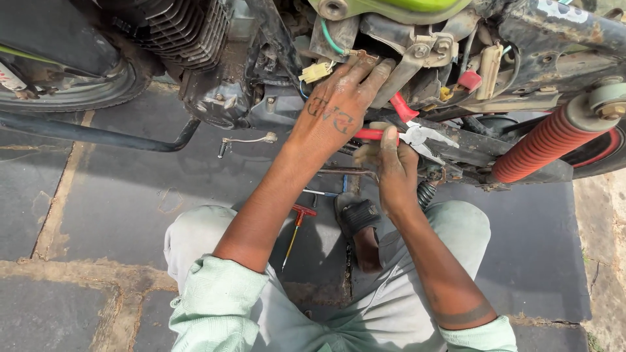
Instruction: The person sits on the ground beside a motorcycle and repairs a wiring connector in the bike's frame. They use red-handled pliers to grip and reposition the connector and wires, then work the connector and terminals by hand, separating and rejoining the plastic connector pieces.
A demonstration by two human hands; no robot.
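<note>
Gripping red-handled pliers (407,130), the right hand (391,171) is curling around the lower handle while the tool's long axis is running left to right, jaws pointing right toward the motorcycle frame (521,26). The left hand (339,107) is lying spread, fingertips pressing into the wiring beside a yellow connector (315,72). Below, a red T-handle wrench (297,228) is lying on the stone floor (104,202), open paving stretching leftward.
</note>
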